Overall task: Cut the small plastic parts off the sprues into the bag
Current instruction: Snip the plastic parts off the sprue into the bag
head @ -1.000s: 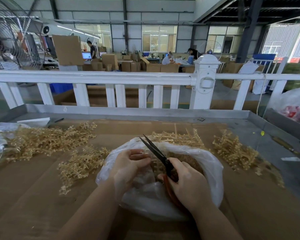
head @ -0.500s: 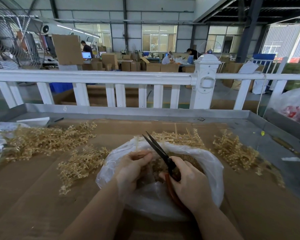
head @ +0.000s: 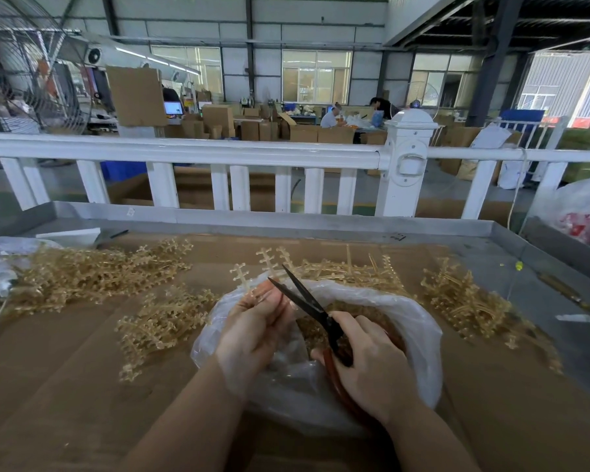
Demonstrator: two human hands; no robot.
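Sprue (head: 242, 279) upright in left hand (head: 252, 330) — scissors (head: 307, 303) blades point up-left.

Railing: white fence (head: 198, 153) spanning 9 to 3 o'clock.
Fan: large wire-caged fan (head: 31, 73) at 10 o'clock.
Back wall: grey panels with bright windows (head: 315, 76) at 12 o'clock.
Floor: stacked cardboard boxes (head: 252, 126) beyond the fence.
Light: daylight.

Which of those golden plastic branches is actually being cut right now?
The sprue pinched in the left hand over the bag, beside the scissors; the rest lie loose on the cardboard.
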